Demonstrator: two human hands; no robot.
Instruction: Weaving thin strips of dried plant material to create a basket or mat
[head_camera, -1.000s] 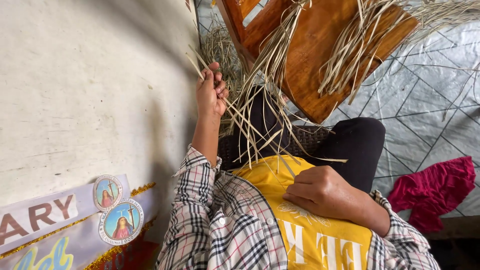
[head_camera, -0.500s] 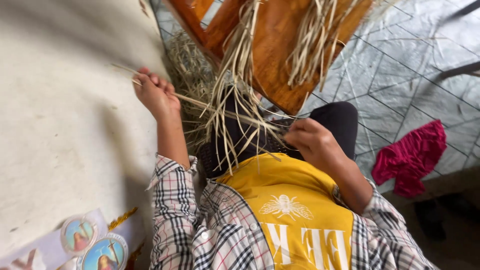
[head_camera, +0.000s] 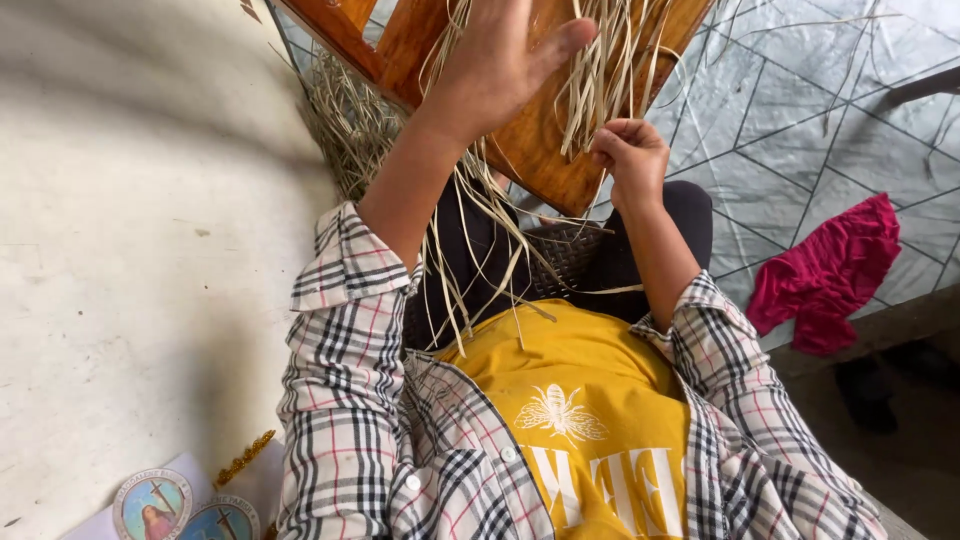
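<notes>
Head view looks down on the person's lap, where pale straw strips (head_camera: 480, 250) spill from a reddish wooden frame (head_camera: 545, 150) across dark trousers and a yellow shirt. Left hand (head_camera: 500, 60) is raised with its fingers spread apart, palm over the frame and brushing the strands, gripping nothing. Right hand (head_camera: 630, 155) is curled closed around a small bunch of the strips (those hanging over the frame's edge). A woven piece (head_camera: 565, 250) rests on the lap between the forearms. A crumpled red cloth (head_camera: 830, 270) lies on the patterned floor, well apart.
</notes>
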